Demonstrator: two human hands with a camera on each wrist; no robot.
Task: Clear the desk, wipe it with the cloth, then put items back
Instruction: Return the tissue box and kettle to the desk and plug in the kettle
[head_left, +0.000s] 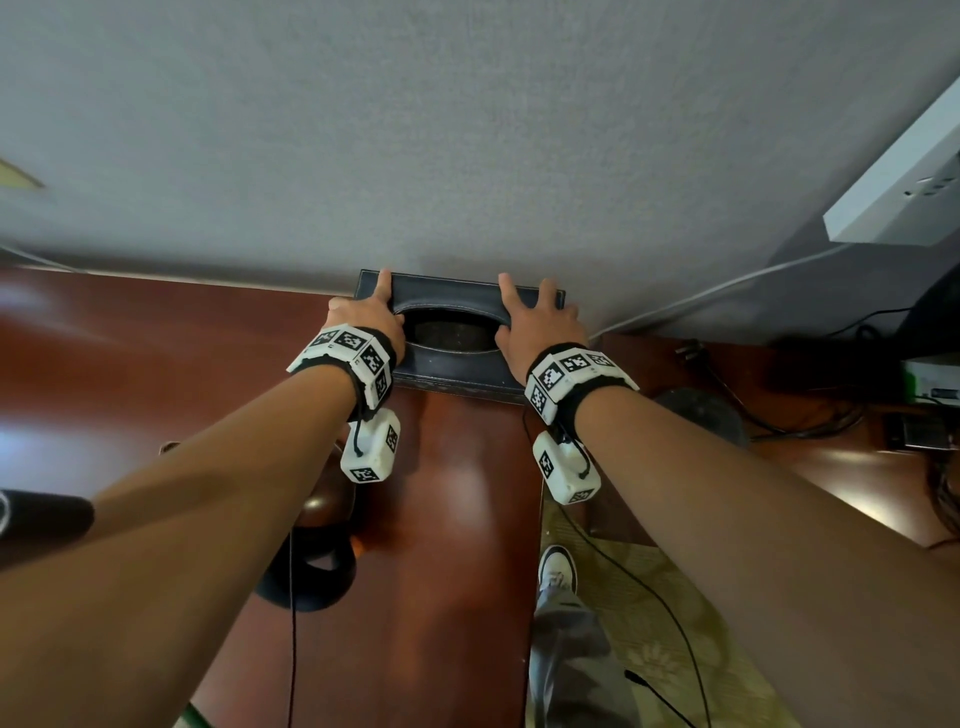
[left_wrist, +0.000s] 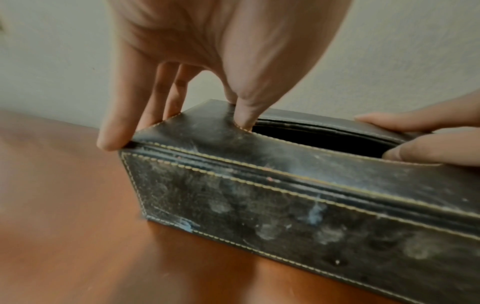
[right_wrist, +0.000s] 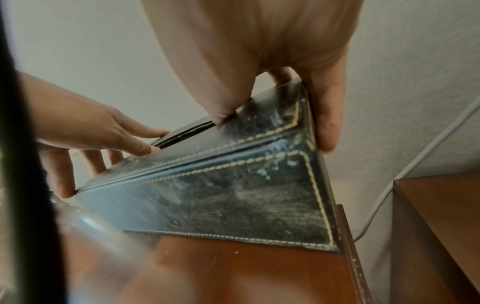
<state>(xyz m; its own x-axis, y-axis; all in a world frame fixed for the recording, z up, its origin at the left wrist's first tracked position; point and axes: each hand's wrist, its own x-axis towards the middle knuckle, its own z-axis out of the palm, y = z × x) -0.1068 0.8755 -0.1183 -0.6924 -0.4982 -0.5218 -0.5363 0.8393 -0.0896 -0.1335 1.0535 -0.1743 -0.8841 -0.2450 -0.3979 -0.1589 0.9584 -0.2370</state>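
Observation:
A worn black leather tissue box (head_left: 457, 371) with yellow stitching and an oval top slot stands at the back of the reddish-brown desk (head_left: 156, 364), against the grey wall. My left hand (head_left: 371, 317) grips its left end, thumb hooked into the slot and fingers down over the end. In the left wrist view, that left hand (left_wrist: 176, 127) clasps the box (left_wrist: 259, 205). My right hand (head_left: 540, 322) grips the right end the same way. The right wrist view shows the right hand (right_wrist: 274, 127) on the box (right_wrist: 233, 195), whose base meets the desk (right_wrist: 246, 267) beside its right edge.
A white socket unit (head_left: 893, 192) hangs on the wall at upper right, with a white cable (head_left: 727, 286) running down from it. A lower side table (head_left: 857, 467) on the right carries black cables. My shoe (head_left: 558, 569) stands on patterned carpet beyond the desk's right edge.

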